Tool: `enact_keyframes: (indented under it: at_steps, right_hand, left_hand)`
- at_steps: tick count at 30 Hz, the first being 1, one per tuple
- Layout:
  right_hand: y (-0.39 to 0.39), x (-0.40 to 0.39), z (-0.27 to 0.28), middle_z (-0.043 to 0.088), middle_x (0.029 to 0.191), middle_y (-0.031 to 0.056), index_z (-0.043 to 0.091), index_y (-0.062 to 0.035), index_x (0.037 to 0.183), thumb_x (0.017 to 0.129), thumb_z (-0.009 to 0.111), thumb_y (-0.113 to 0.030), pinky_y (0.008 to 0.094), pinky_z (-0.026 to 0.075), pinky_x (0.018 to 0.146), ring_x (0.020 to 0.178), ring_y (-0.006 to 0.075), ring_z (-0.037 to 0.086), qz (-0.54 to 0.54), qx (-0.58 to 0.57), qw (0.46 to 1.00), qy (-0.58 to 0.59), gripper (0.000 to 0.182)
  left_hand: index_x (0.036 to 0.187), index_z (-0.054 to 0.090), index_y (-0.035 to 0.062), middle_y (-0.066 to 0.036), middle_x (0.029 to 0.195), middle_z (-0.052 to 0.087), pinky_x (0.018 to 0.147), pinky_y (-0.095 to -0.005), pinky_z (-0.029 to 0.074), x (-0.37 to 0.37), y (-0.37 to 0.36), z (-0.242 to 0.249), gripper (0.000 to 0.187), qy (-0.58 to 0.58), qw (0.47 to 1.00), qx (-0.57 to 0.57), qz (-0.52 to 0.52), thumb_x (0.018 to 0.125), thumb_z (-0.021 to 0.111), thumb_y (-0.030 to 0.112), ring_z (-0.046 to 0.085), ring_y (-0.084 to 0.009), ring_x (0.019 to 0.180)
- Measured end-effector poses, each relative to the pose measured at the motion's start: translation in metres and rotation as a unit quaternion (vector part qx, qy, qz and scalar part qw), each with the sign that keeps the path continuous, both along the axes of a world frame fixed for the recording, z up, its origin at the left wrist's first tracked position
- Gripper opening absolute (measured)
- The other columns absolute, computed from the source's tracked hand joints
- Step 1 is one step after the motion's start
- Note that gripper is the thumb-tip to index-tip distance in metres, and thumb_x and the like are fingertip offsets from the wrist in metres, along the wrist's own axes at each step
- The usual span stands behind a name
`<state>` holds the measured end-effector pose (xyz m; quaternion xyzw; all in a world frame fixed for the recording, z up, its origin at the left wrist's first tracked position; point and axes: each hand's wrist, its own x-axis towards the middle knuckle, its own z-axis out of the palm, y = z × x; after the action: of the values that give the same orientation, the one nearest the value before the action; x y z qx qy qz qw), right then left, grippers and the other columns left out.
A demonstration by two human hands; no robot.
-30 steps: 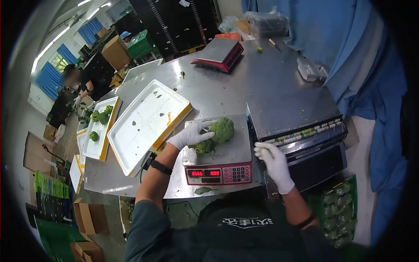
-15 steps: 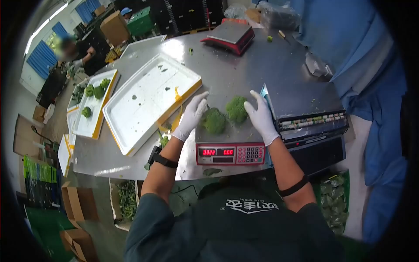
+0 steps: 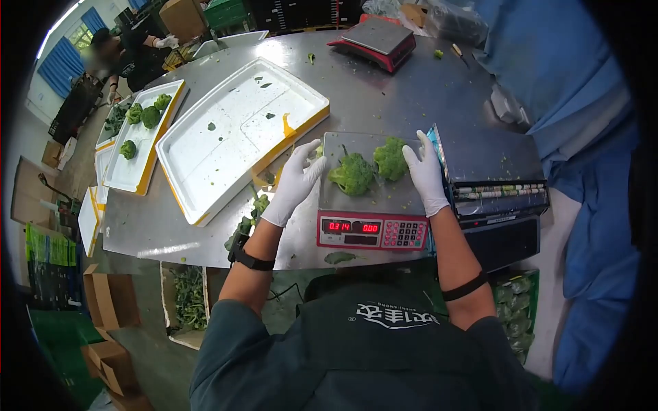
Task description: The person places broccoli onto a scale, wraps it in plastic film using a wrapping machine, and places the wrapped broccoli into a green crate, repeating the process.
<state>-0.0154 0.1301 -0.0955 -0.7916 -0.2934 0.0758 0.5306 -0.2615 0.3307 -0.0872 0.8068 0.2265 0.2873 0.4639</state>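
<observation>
Two heads of broccoli rest on the steel pan of a red digital scale (image 3: 372, 231), whose display reads 0.314. The left broccoli (image 3: 352, 175) has its stem pointing up and away; the right broccoli (image 3: 391, 159) sits close beside it. My left hand (image 3: 297, 183), in a white glove, is at the pan's left edge, fingers apart and holding nothing. Beside the right broccoli, my gloved right hand (image 3: 428, 177) is open, its thumb close to the head; whether it touches cannot be made out.
A white foam tray (image 3: 233, 137) with leaf scraps lies left, and a smaller tray (image 3: 130, 168) holds several broccoli heads. A second scale (image 3: 377, 38) stands at the back. Right of my scale is a wrapping machine (image 3: 497, 178) with film rolls. A person (image 3: 130, 61) works far left.
My hands have drawn slightly away from the broccoli. The display went from 0.322 to 0.314. The view has shifted, and the far person's posture differs.
</observation>
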Motion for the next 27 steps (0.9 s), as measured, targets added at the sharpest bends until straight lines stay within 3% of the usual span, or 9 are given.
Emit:
enact_keyframes:
  at_steps: [6, 7, 9, 12, 14, 16, 20, 26, 27]
  right_hand:
    - [0.011, 0.004, -0.012, 0.050, 0.148, 0.0240, 0.045, -0.0049, 0.152, 0.093, 0.076, -0.034, 0.0440, 0.039, 0.116, 0.138, 0.0380, 0.049, -0.007, 0.004, 0.999, -0.050, 0.072]
    - [0.012, 0.003, -0.010, 0.050, 0.148, 0.0240, 0.045, -0.0049, 0.152, 0.093, 0.076, -0.034, 0.0440, 0.039, 0.116, 0.138, 0.0380, 0.049, -0.006, 0.005, 0.999, -0.051, 0.072]
    - [0.010, -0.003, -0.003, 0.050, 0.149, 0.0243, 0.045, -0.0046, 0.152, 0.091, 0.078, -0.034, 0.0434, 0.039, 0.116, 0.138, 0.0380, 0.050, 0.107, -0.024, 0.992, -0.065, 0.075]
    - [0.008, -0.034, 0.019, 0.054, 0.142, 0.0235, 0.048, -0.0052, 0.150, 0.085, 0.082, -0.032, 0.0423, 0.044, 0.112, 0.133, 0.0372, 0.053, 0.120, -0.081, 0.983, -0.114, 0.078]
    - [0.008, -0.047, 0.018, 0.057, 0.134, 0.0229, 0.052, -0.0029, 0.144, 0.083, 0.083, -0.032, 0.0434, 0.046, 0.109, 0.127, 0.0385, 0.056, 0.087, -0.094, 0.984, -0.124, 0.074]
    - [0.001, -0.047, 0.009, 0.058, 0.132, 0.0238, 0.052, -0.0010, 0.142, 0.084, 0.083, -0.033, 0.0437, 0.047, 0.107, 0.126, 0.0386, 0.056, 0.059, -0.089, 0.983, -0.150, 0.073]
    - [-0.032, -0.060, 0.031, 0.058, 0.129, 0.0246, 0.052, 0.0001, 0.141, 0.084, 0.083, -0.033, 0.0433, 0.047, 0.106, 0.122, 0.0391, 0.058, 0.012, -0.054, 0.993, -0.108, 0.072]
    - [-0.123, -0.042, 0.086, 0.051, 0.141, 0.0258, 0.042, 0.0004, 0.151, 0.086, 0.083, -0.030, 0.0440, 0.042, 0.113, 0.131, 0.0384, 0.053, -0.093, -0.018, 0.992, -0.078, 0.082]
    - [-0.142, -0.029, 0.090, 0.050, 0.145, 0.0254, 0.040, 0.0018, 0.153, 0.087, 0.082, -0.029, 0.0422, 0.040, 0.115, 0.136, 0.0363, 0.051, -0.085, 0.014, 0.996, -0.039, 0.084]
  left_hand:
    - [0.143, 0.055, 0.0027, -0.017, 0.132, 0.061, 0.099, -0.0386, 0.051, -0.002, -0.013, 0.008, 0.059, -0.005, 0.999, -0.046, 0.019, 0.095, 0.073, 0.031, 0.063, -0.0288, 0.119]
    - [0.143, 0.054, 0.0026, -0.019, 0.131, 0.061, 0.099, -0.0394, 0.052, -0.002, -0.018, 0.016, 0.063, 0.045, 0.999, -0.004, 0.018, 0.093, 0.075, 0.033, 0.063, -0.0311, 0.119]
    - [0.146, 0.050, 0.0026, -0.023, 0.127, 0.061, 0.098, -0.0421, 0.052, 0.000, -0.032, 0.014, 0.076, 0.098, 0.989, 0.113, 0.008, 0.086, 0.080, 0.038, 0.062, -0.0372, 0.116]
    - [0.150, 0.044, -0.0002, -0.027, 0.130, 0.058, 0.099, -0.0455, 0.051, 0.010, -0.061, 0.027, 0.094, 0.201, 0.965, 0.165, -0.026, 0.077, 0.088, 0.040, 0.060, -0.0430, 0.118]
    - [0.149, 0.043, -0.0024, -0.029, 0.131, 0.057, 0.099, -0.0471, 0.052, 0.017, -0.070, 0.022, 0.097, 0.197, 0.961, 0.193, -0.005, 0.074, 0.090, 0.039, 0.058, -0.0462, 0.119]
    - [0.144, 0.048, -0.0026, -0.027, 0.130, 0.058, 0.101, -0.0480, 0.050, 0.019, -0.074, 0.016, 0.090, 0.142, 0.963, 0.230, -0.007, 0.073, 0.089, 0.034, 0.059, -0.0433, 0.118]
    - [0.138, 0.053, -0.0006, -0.023, 0.133, 0.057, 0.105, -0.0475, 0.048, 0.025, -0.087, 0.027, 0.085, 0.115, 0.975, 0.186, -0.048, 0.068, 0.092, 0.025, 0.056, -0.0428, 0.123]
    - [0.139, 0.054, 0.0013, -0.020, 0.140, 0.053, 0.108, -0.0470, 0.045, 0.089, -0.140, 0.075, 0.082, 0.037, 0.977, 0.167, -0.128, 0.069, 0.092, 0.023, 0.053, -0.0405, 0.128]
    - [0.140, 0.052, 0.0009, -0.021, 0.139, 0.054, 0.103, -0.0477, 0.048, 0.106, -0.150, 0.076, 0.084, 0.001, 0.972, 0.188, -0.144, 0.070, 0.091, 0.027, 0.055, -0.0413, 0.123]
